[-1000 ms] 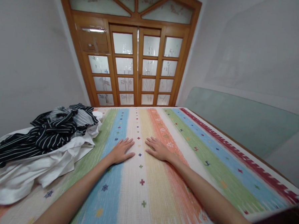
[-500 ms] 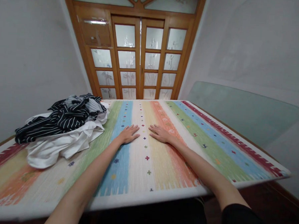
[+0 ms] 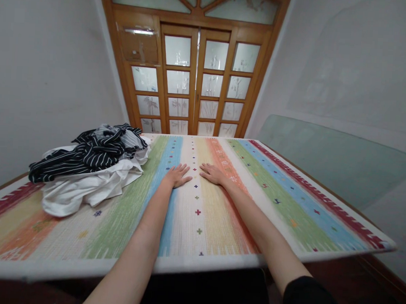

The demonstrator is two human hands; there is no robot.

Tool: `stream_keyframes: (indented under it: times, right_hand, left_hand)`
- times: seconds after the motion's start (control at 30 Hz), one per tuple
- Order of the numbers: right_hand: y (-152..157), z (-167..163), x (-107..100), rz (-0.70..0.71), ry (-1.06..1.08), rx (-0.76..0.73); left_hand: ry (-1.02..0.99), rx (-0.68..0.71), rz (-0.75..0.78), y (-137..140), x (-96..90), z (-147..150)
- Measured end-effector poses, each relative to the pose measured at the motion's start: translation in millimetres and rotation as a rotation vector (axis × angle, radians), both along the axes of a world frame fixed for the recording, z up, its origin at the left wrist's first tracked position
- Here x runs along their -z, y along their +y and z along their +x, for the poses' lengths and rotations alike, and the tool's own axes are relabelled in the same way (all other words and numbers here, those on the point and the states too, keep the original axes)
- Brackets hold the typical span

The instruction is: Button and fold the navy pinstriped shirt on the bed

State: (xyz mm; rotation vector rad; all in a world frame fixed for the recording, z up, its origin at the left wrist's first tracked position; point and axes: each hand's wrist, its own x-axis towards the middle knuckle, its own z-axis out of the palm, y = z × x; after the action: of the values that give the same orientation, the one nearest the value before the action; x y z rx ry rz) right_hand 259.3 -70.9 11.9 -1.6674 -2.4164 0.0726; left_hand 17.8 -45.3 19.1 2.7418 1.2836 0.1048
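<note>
My left hand (image 3: pixel 179 175) lies palm down on the striped tablecloth (image 3: pixel 183 232), fingers spread over the blue and cream bands. Just to its right, my right hand (image 3: pixel 212 174) rests flat on the yellow and orange bands, also with fingers stretched out. A narrow gap of cloth with small cross motifs separates the two hands. Neither holds anything. Left of my left hand, a black-and-white striped garment (image 3: pixel 87 155) lies crumpled on top of white fabric (image 3: pixel 64 197).
Wooden doors with glass panes (image 3: pixel 177 81) stand beyond the table's far edge. A pale green glass sheet (image 3: pixel 328 154) leans along the right wall. The table's near edge runs beneath my forearms.
Both hands stay flat on the cloth and have slid slightly away from me. The view has shifted a little, so the doors and clothes appear further right.
</note>
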Motion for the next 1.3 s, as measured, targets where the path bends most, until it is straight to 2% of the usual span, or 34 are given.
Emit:
stream_keyframes:
  times: [0.23,0.4,0.7,1.1,1.3]
  right_hand:
    - [18,-1,-1,-0.053,-0.027,0.150]
    - [21,-1,2,-0.072,-0.030,0.160]
    - [8,-6,-6,-0.092,-0.043,0.194]
    - [6,-7,-5,-0.091,-0.035,0.210]
    - [6,-7,-6,-0.097,-0.035,0.208]
  left_hand:
    - [0.019,-0.012,0.008,13,-0.9,6]
    - [0.048,-0.034,0.006,20,-0.7,9]
    - [0.040,-0.047,0.002,17,-4.2,9]
    - [0.031,-0.055,0.003,19,-4.3,10]
    - [0.051,-0.116,0.004,26,-2.9,13]
